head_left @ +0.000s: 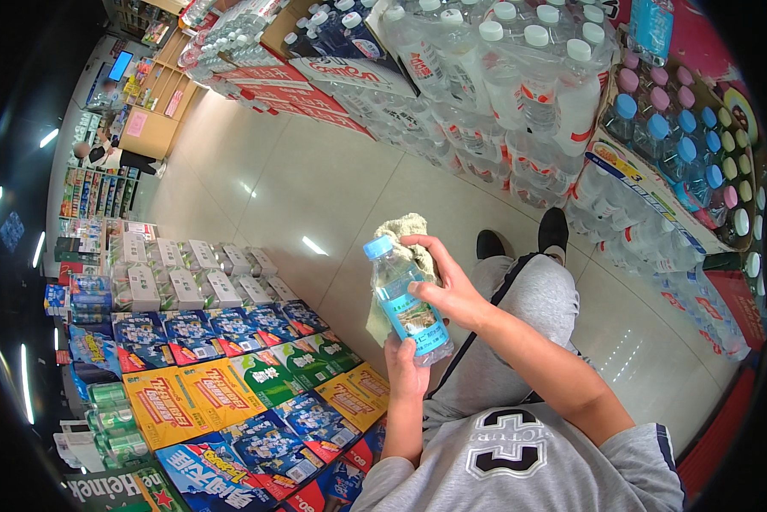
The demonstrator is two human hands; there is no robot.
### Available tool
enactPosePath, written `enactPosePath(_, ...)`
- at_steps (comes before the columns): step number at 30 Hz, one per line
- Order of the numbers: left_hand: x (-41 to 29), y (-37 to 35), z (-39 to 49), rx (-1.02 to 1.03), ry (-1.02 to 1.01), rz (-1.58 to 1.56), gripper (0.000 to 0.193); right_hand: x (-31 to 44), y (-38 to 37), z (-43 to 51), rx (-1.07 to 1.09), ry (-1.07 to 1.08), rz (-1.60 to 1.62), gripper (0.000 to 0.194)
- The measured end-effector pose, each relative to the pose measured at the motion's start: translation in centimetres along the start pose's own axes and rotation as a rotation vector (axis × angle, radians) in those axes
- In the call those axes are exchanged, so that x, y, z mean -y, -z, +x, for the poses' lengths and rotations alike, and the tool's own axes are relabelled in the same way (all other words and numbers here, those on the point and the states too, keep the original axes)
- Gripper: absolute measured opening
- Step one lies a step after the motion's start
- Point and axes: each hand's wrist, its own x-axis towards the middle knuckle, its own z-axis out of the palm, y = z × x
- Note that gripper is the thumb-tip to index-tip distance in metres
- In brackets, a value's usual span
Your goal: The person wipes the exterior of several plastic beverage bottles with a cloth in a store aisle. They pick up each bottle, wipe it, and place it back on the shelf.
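Note:
A clear plastic bottle with a blue cap and blue label point(414, 313) is held tilted in front of my body. My left hand point(410, 368) grips it near the base, with the thumb against its lower side. At its upper part is my right hand point(447, 288), thumb on the label and fingers around a pale, fuzzy cloth point(404, 227). The cloth lies against the far side of the bottle and hangs down behind it. The bottle hides part of the cloth and some fingers.
Stacked drink cartons point(217, 393) stand at the lower left. Shrink-wrapped water bottles point(486, 96) line the top, beside an open carton of colour-capped bottles point(652, 208). Tiled floor point(281, 185) runs between the stacks. A person point(111, 155) is near a counter point(147, 131) at the upper left.

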Motion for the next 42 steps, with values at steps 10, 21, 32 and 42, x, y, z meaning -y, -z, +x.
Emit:
enactPosePath(10,-0.1,-0.5,-0.3,-0.031,-0.018,0.075,0.063,-0.1,0.0,0.1,0.035,0.017,0.056,0.064)
enactPosePath(21,0.0,-0.4,-0.5,-0.009,-0.077,0.092,0.06,-0.3,0.1,0.1,0.061,0.007,0.081,0.066)
enactPosePath(32,0.5,0.5,-0.5,-0.071,-0.066,0.124,0.065,-0.2,0.0,0.1,0.061,0.003,0.042,0.067)
enactPosePath(42,0.6,0.6,-0.4,-0.09,0.001,0.114,0.065,-0.4,-0.1,0.1,0.04,0.035,-0.05,0.067)
